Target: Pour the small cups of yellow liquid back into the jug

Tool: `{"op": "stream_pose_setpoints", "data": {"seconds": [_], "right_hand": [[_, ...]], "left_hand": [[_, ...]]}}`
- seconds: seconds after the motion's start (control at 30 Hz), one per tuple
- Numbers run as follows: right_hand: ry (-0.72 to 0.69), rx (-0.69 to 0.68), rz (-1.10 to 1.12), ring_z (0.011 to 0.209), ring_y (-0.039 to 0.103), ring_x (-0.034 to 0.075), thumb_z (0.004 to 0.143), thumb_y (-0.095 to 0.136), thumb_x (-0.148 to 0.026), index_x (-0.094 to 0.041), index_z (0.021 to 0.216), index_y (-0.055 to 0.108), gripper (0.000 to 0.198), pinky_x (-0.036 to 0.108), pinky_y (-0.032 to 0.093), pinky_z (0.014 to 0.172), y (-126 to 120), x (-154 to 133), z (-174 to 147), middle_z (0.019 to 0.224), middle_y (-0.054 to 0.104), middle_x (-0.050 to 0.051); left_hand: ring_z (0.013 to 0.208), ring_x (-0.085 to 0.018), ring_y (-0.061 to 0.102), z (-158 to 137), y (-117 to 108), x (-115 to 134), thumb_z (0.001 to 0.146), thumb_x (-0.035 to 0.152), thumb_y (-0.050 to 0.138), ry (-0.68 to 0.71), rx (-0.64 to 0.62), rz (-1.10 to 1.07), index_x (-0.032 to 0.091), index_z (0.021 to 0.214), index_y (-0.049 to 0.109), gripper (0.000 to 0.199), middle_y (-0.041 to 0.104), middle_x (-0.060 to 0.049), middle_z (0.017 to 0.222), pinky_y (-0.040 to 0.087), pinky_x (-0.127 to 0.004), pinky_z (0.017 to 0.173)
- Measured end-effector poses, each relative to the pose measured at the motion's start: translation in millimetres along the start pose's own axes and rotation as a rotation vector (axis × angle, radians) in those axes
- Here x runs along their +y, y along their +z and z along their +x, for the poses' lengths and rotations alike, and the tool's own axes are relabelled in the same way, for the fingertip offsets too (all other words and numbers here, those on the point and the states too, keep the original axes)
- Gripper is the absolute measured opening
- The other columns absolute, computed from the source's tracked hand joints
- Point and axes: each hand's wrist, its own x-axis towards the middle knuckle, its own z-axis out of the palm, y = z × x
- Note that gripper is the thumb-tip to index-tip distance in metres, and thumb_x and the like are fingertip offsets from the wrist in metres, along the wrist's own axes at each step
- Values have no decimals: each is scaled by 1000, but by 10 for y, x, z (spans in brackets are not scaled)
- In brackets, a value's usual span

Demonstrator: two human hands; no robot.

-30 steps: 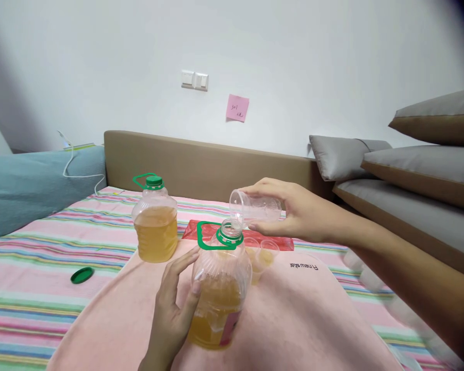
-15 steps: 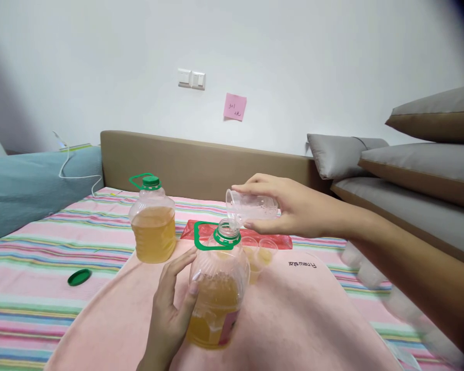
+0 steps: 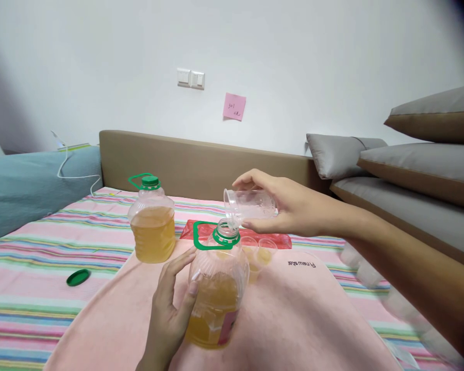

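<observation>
Currently left hand [image 3: 169, 314] wrapped around the open oil bottle [image 3: 216, 293], standing upright on the pink towel [image 3: 294, 309] on the bed. Right hand [image 3: 290, 206] clamped on a clear plastic cup [image 3: 249, 203], tipped sideways, rim touching the bottle mouth. Small filled cups [image 3: 261, 252] just behind the bottle. Capped second bottle [image 3: 152, 219] back left; loose green cap [image 3: 78, 277] on striped sheet.

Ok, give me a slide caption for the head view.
Right hand tips a clear cup over the open bottle steadied by the left hand.
</observation>
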Motion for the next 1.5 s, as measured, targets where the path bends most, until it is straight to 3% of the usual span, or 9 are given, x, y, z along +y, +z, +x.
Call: {"op": "stream_pose_setpoints", "data": {"seconds": [0.23, 0.67, 1.03, 1.27, 1.5], "right_hand": [[-17, -7, -4, 119, 68, 28, 92, 79, -44, -25, 128, 63, 44, 47, 45, 111, -32, -63, 24, 137, 73, 5], [-71, 48, -5, 118, 68, 24, 92, 83, -41, -21, 123, 67, 40, 38, 45, 99, -44, -87, 52, 132, 75, 4], [-3, 82, 6, 108, 69, 24, 93, 78, -53, -20, 115, 71, 41, 33, 50, 84, -21, -108, 50, 125, 76, 7], [66, 60, 54, 91, 68, 20, 92, 78, -58, -18, 111, 74, 45, 31, 47, 72, -22, -128, 42, 110, 78, 5], [90, 66, 61, 90, 70, 21, 90, 77, -60, -19, 107, 76, 44, 32, 47, 72, -31, -117, 44, 107, 80, 5]], "left_hand": [[139, -25, 65, -23, 11, -63, 111, 43, 58, -42, 9, -20, 35, 145, 63, 36, 70, -4, 145, 52, -39, 119], [141, -32, 65, -29, -36, -260, 109, 46, 60, -65, -21, -16, 31, 146, 64, 40, 69, -9, 149, 52, -49, 118], [142, -33, 62, -31, -42, -248, 109, 47, 62, -97, -25, -62, 33, 146, 64, 40, 68, -8, 149, 47, -50, 120], [143, -33, 59, -3, 29, 1, 108, 55, 61, -179, 48, -100, 32, 139, 67, 39, 68, -8, 147, 41, -54, 124], [144, -34, 59, 11, 42, 83, 107, 58, 61, -203, 48, -121, 30, 138, 67, 42, 68, -10, 147, 40, -56, 125]]}}
